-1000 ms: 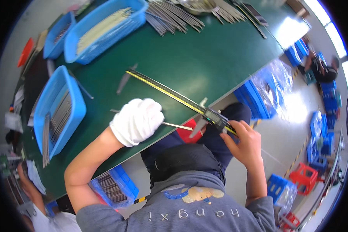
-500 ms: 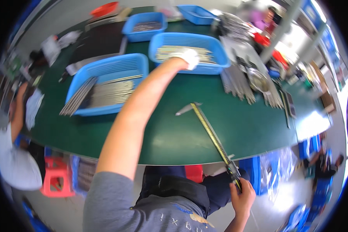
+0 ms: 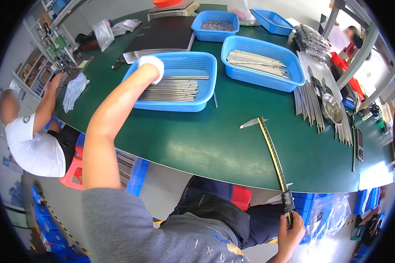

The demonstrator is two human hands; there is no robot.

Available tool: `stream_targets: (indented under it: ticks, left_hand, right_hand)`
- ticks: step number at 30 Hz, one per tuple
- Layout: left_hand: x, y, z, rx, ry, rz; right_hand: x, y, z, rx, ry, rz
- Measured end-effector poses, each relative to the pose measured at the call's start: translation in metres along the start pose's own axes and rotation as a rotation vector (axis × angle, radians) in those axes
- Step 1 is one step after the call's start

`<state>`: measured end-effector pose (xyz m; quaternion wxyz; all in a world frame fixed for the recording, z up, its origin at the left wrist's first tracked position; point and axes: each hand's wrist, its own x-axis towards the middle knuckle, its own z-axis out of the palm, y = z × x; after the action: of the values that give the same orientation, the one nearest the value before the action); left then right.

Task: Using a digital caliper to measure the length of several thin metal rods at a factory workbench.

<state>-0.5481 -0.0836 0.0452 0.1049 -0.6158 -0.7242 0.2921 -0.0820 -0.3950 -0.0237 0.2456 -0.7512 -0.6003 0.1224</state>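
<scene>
My left hand (image 3: 152, 66), in a white glove, reaches over the far left part of the near blue basket (image 3: 208, 72). Its fingers are hidden, so what they touch does not show. Many thin metal rods (image 3: 173, 90) lie side by side in that basket, partly covered by my forearm. My right hand (image 3: 292, 230), ungloved, is closed round the lower end of a digital caliper (image 3: 272, 151). The caliper's long scale extends over the table, with its jaws resting at or just above the green top and its display near my fingers.
A second blue basket (image 3: 300, 82) with rods stands to the right, and a smaller blue basket (image 3: 194, 27) of small parts behind. At right lie rod bundles (image 3: 309, 105), a metal bowl (image 3: 332, 109) and a phone (image 3: 360, 144). A person in a white shirt (image 3: 37, 144) sits at left.
My left hand has moved from the right-hand rod basket to the left one. The view has swung left, shifting the table rightward in it. My right hand still holds the caliper.
</scene>
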Motion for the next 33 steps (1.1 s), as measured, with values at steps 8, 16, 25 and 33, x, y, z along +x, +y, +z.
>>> stream_targets:
  ticks: [8, 16, 25, 33]
  left_hand:
    - [-0.003, -0.007, 0.026, -0.175, 0.096, -0.094]
    - [-0.091, 0.092, -0.042, -0.657, 1.162, 0.887]
    - [-0.166, 0.231, -0.008, -0.846, 1.208, 1.495]
    - [-0.160, 0.234, 0.000, -0.845, 1.147, 1.390]
  right_hand:
    - [-0.001, 0.008, 0.003, -0.027, 0.078, -0.160]
    - [-0.002, -0.001, 0.001, -0.035, 0.053, -0.059]
    - [-0.004, -0.005, 0.000, -0.048, 0.044, 0.030]
    - [-0.003, -0.004, -0.002, -0.072, 0.014, 0.038]
